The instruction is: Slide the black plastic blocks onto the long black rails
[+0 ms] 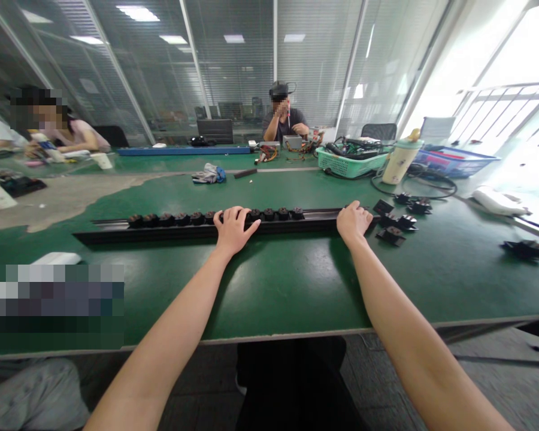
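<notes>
A long black rail lies across the green table, with a row of small round black parts set along its channel. Over the middle of that row rests my left hand, fingers spread; it hides the parts under it. My right hand is closed over the rail near its right end, with its fingers curled. What lies beneath those fingers is hidden. Just right of it sit several loose black finned parts, and one more black part lies farther right.
At the back right are a green basket of cables, a cream tumbler and a blue bin. A grey-blue cloth and a short black strip lie beyond the rail. People sit across the table and at left.
</notes>
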Available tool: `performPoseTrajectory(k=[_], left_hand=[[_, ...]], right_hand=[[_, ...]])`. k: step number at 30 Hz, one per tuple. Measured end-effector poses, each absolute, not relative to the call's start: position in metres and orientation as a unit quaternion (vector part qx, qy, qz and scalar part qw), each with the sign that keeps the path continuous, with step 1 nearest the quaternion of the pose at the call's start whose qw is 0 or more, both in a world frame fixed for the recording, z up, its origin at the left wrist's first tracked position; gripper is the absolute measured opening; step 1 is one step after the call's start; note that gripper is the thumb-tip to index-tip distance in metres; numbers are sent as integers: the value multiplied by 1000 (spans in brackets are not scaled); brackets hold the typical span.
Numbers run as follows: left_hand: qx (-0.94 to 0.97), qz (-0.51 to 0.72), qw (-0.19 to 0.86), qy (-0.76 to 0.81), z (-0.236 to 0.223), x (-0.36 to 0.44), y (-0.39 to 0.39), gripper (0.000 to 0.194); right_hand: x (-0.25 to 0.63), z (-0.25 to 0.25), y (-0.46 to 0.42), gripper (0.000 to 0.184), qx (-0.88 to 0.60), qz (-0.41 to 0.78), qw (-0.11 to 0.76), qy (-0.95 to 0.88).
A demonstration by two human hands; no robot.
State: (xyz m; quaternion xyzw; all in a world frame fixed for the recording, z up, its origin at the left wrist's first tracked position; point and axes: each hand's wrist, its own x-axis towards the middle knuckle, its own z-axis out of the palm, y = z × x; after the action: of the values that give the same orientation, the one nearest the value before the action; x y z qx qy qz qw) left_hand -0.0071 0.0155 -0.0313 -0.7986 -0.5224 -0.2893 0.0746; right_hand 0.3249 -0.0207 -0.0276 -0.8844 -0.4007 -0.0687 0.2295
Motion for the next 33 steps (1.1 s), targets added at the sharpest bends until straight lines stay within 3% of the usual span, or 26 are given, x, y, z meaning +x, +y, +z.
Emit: performPoseTrajectory(k=[33], left_hand=[[-800, -290, 73, -520, -32, -8, 17, 45]], right_hand=[[335, -27, -20, 39, -883, -58, 248, -394]])
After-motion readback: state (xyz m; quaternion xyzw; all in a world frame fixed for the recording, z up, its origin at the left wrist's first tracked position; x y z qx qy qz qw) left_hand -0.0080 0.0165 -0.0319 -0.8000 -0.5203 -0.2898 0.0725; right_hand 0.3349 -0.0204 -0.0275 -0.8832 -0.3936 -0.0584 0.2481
